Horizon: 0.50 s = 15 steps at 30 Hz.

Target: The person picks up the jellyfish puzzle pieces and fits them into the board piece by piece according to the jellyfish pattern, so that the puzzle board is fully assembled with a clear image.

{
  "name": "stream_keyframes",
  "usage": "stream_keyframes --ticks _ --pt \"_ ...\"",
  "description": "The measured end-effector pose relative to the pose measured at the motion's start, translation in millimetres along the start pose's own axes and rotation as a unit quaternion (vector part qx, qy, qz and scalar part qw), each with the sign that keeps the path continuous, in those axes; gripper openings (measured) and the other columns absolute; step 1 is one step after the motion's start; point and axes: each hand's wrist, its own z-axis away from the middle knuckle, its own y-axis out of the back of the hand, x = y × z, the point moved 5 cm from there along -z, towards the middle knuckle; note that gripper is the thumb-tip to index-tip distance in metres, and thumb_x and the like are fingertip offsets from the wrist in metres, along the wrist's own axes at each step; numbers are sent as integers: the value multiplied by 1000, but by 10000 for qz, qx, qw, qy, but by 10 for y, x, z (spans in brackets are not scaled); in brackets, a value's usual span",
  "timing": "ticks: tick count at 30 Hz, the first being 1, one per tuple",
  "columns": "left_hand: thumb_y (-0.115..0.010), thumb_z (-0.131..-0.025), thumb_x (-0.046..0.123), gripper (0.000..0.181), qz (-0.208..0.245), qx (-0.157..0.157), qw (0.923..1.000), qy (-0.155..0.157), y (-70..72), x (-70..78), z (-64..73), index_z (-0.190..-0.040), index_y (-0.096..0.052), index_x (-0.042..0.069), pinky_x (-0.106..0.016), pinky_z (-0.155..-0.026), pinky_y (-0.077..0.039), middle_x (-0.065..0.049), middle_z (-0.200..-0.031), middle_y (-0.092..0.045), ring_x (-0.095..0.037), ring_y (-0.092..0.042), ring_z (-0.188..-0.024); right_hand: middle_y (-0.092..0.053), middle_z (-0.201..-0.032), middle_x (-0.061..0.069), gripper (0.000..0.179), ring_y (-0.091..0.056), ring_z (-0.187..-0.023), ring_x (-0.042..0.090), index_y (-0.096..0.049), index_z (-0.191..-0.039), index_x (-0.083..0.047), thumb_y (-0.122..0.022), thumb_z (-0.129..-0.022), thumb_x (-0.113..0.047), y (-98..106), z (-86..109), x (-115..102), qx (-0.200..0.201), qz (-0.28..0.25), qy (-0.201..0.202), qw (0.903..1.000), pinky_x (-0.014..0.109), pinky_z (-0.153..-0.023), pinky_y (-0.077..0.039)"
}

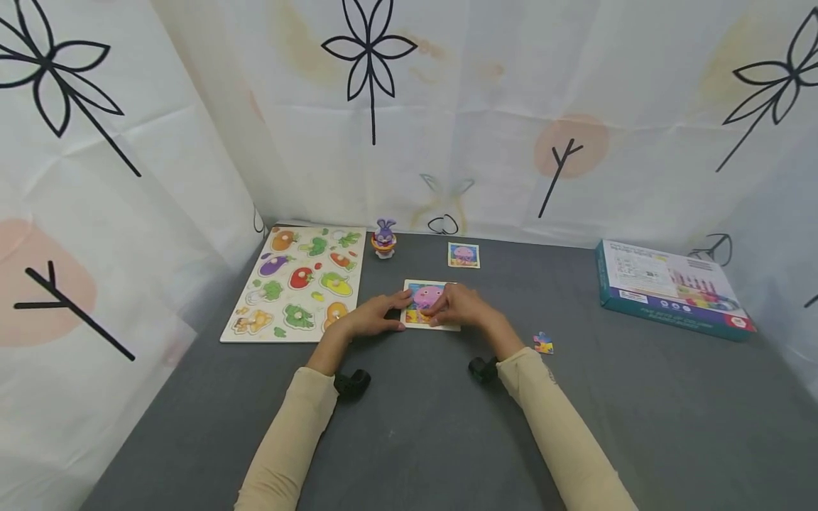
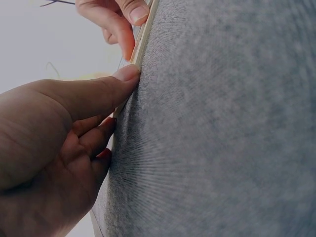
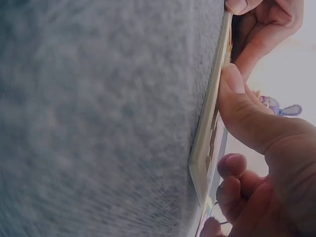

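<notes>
A small jigsaw puzzle (image 1: 426,296) with a pink sea creature on blue lies in a pale frame in front of the person. The left hand (image 1: 373,316) holds the frame at its near left corner, its thumb (image 2: 126,74) against the near edge. The right hand (image 1: 463,305) is bent over the puzzle's right half, thumb and forefinger down on the picture. I cannot tell whether a piece is between them. In the right wrist view, the right thumb (image 3: 232,81) rests at the frame (image 3: 200,165), where part of a recess shows.
A loose jigsaw piece (image 1: 543,343) lies right of the right wrist. Behind the puzzle is a small picture card (image 1: 463,255). A purple rabbit figure (image 1: 384,238) stands beside a vegetable peg board (image 1: 290,284) on the left. A flat box (image 1: 674,287) lies at the right.
</notes>
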Motion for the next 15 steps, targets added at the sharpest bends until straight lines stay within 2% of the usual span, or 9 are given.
stream_keyframes --ticks 2,5,7,9,11,15 --pt "-60 -89 17 58 18 3 10000 24 2 15 -16 -140 -37 3 -48 -110 -24 -13 -151 -24 -33 -25 -138 -72 -82 -3 23 -53 -68 10 -76 -91 -21 -79 -69 -29 17 3 19 -31 55 -216 9997 47 -77 -40" --pt "-60 -89 17 58 18 28 10000 -8 24 39 -46 -140 -37 3 -47 -111 -24 -12 -151 -25 -32 -24 -138 -73 -89 -5 23 -61 -83 14 -76 -91 -24 -79 -69 -31 54 -4 24 -36 154 -504 9986 59 -90 -35" --pt "-60 -89 17 57 -31 41 9999 -90 52 48 -61 -139 -37 2 -47 -111 -24 -13 -151 -25 -32 -24 -138 -72 -92 -7 22 -61 -88 15 -76 -89 -27 -79 -68 -33 77 -31 29 -88 239 -759 9968 56 -92 -34" --pt "-60 -89 17 58 -52 62 9999 -97 78 48 -67 -139 -37 2 -47 -111 -23 -14 -150 -25 -32 -24 -138 -72 -92 -9 19 -61 -87 14 -76 -86 -29 -79 -68 -35 98 -67 22 -130 309 -918 9952 53 -92 -35" --pt "-61 -88 15 57 -95 110 9998 -105 83 40 -60 -138 -38 1 -49 -110 -23 -16 -150 -26 -34 -25 -138 -72 -88 -10 13 -61 -82 12 -76 -80 -30 -79 -68 -36 107 -86 -15 -78 359 -911 9952 50 -89 -37" --pt "-61 -88 15 57 -62 113 9999 -71 -13 37 -56 -138 -39 0 -50 -110 -24 -16 -149 -27 -35 -26 -137 -71 -75 -7 7 -57 -70 13 -77 -77 -26 -78 -71 -30 47 -52 -12 -30 198 -818 9964 52 -88 -36"
